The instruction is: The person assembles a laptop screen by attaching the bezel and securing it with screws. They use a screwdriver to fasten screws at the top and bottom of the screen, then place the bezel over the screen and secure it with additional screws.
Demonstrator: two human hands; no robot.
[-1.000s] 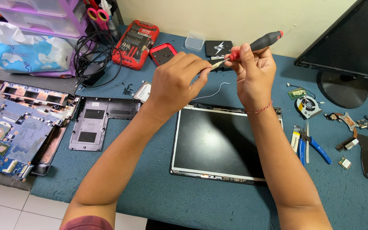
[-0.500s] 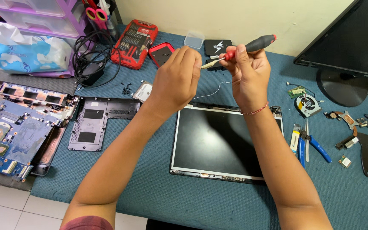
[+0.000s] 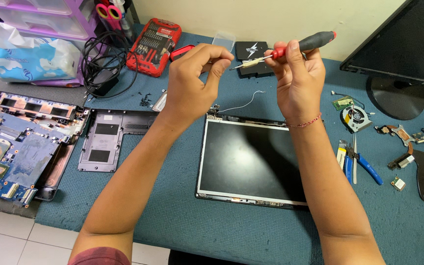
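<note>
My right hand (image 3: 298, 73) holds a red-and-black screwdriver (image 3: 295, 47) raised above the table, its metal shaft pointing left. My left hand (image 3: 192, 81) is lifted beside it, thumb and forefinger pinched close together right at the shaft's tip; whether a small part sits between them is too small to tell. Below both hands lies a bare laptop screen panel (image 3: 251, 162) flat on the blue mat, with a thin white wire (image 3: 244, 102) curling from its top edge.
A laptop base with blue motherboard (image 3: 11, 147) and a black bottom cover (image 3: 109, 140) lie at left. A red bit set case (image 3: 153, 46), cables (image 3: 101, 61) and tissue pack (image 3: 25, 59) sit behind. A fan (image 3: 354, 118), blue pliers (image 3: 361, 162) and a monitor (image 3: 403, 44) occupy the right.
Both hands have stayed raised together; the screwdriver handle tilted a little lower and the left fingers slid along the shaft toward its tip.
</note>
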